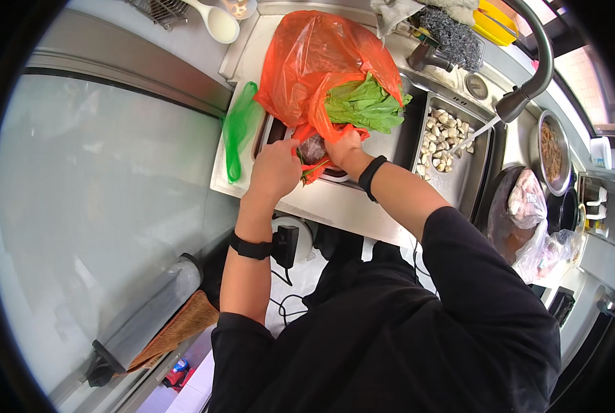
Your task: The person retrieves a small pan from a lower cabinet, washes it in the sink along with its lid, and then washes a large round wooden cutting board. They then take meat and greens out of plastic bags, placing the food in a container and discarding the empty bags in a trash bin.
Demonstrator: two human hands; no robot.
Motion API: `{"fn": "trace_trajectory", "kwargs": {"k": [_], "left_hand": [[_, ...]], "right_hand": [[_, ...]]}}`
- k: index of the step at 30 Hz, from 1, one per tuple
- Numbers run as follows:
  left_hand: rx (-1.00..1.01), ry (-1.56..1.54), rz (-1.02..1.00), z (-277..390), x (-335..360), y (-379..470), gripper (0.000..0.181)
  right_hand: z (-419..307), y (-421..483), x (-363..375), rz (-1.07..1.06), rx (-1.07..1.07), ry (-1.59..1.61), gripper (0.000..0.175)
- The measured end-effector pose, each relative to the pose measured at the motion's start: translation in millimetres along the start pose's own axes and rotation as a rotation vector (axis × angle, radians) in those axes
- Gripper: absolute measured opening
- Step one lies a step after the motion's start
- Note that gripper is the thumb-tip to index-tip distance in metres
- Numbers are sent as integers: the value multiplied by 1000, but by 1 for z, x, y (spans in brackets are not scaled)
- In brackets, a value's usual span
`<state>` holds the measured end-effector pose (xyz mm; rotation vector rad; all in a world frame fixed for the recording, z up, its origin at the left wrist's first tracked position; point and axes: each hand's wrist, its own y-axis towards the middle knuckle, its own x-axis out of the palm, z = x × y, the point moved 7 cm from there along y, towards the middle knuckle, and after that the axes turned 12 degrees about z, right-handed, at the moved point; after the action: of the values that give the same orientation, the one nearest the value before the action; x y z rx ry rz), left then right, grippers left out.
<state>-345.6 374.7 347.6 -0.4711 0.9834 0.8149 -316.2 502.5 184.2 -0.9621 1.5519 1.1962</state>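
Observation:
A large red plastic bag (pixel 312 57) spreads over the left part of the sink and the counter behind it. Leafy green vegetables (pixel 369 106) stick out of its right side. My left hand (pixel 274 168) grips the bag's edge at the front, and my right hand (pixel 346 149) holds the bag a little to the right. Between my hands shows a small clear-wrapped dark bundle (pixel 312 148), with some green stems below it. What lies deeper in the bag is hidden.
Water runs from the faucet (pixel 514 103) onto clams (pixel 444 134) in the steel sink basin (pixel 462 188). A green plastic bag (pixel 239 131) lies at left. Bagged meat (pixel 527 199) and a steel bowl (pixel 551 149) of brown food stand at right.

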Motion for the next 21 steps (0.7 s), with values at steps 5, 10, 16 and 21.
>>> {"fn": "trace_trajectory", "kwargs": {"k": [5,10,16,21], "left_hand": [[-65,-54,-27,4,1,-4,33],[-52,-45,30,-19,2,-11,36],[-70,-68,75,-26,-8,-10,38],[-151,-71,35,-28,-9,-11,37]], "right_hand": [[14,7,-18,460,-121,15,27],[0,18,-36,-128,-128,118,20],[8,28,-140,-33,-98,407,13],[59,24,-177,31,262,1295,3]]}}
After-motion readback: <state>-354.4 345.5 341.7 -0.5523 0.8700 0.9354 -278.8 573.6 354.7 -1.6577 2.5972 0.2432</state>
